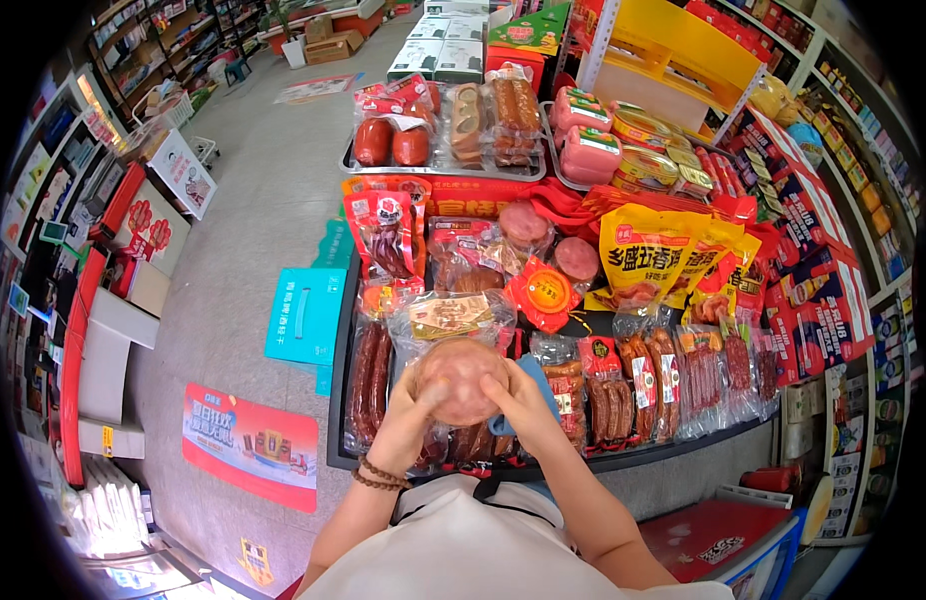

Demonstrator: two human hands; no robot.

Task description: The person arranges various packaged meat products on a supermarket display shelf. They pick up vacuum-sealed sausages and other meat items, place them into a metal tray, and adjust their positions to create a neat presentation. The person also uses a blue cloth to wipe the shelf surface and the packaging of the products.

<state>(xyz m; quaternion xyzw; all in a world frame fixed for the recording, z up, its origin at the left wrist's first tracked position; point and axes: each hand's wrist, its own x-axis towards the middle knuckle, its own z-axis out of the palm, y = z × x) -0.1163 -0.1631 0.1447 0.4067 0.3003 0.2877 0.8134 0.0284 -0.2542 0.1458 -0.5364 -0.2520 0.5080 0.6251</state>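
Between my two hands is a round cut ham sausage [461, 372], its pink marbled face turned up. My left hand [407, 408] grips its left side, thumb on the face. On the opposite side my right hand [521, 402] is closed round it the same way. A blue cloth [541, 384] shows beside my right fingers; whether that hand holds it I cannot tell. Below the ham lie clear vacuum packs, one with a tan label [450, 314]. Two more round ham pieces [577, 260] and a red-orange packet [544, 293] lie farther back.
Packed sausages [611, 405] line the front of the black display tray [623, 462]. Yellow bags [648, 255] stand at its right, and metal trays of meat [443, 172] are behind. A teal box [305, 312] sits left, beside the aisle floor [245, 240]. Shelves [878, 250] rise at right.
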